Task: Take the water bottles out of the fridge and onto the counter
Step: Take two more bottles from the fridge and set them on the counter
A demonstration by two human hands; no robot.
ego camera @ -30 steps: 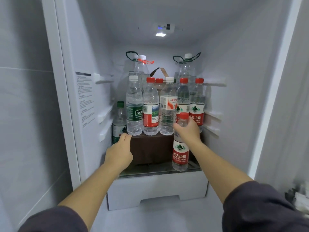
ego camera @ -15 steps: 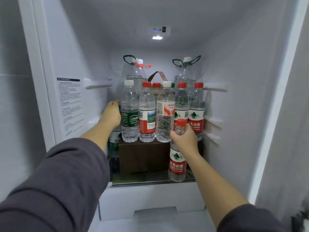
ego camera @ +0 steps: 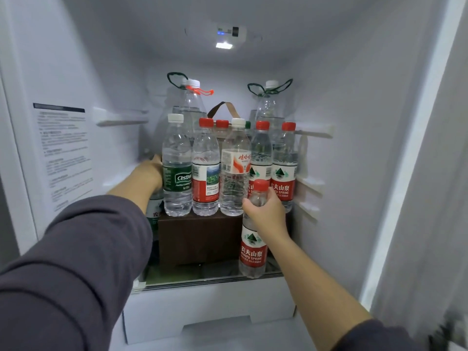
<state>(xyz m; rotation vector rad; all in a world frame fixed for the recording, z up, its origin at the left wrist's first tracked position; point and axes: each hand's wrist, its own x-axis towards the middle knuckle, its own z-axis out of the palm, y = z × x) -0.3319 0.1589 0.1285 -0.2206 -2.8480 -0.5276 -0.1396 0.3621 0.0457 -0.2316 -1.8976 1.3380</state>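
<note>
Home kitchen, open fridge (ego camera: 329, 72), stocked water bottles (ego camera: 177, 168)

The fridge (ego camera: 342, 97) is white inside, the box (ego camera: 200, 239) dark brown, the front bottle (ego camera: 251, 252) clear with a red cap and a red-and-white label bearing a green peak, the Cestbon bottle (ego camera: 177, 178) white-capped and green-labelled, the strap (ego camera: 224, 107) tan, the sleeves (ego camera: 76, 262) dark grey.
</note>
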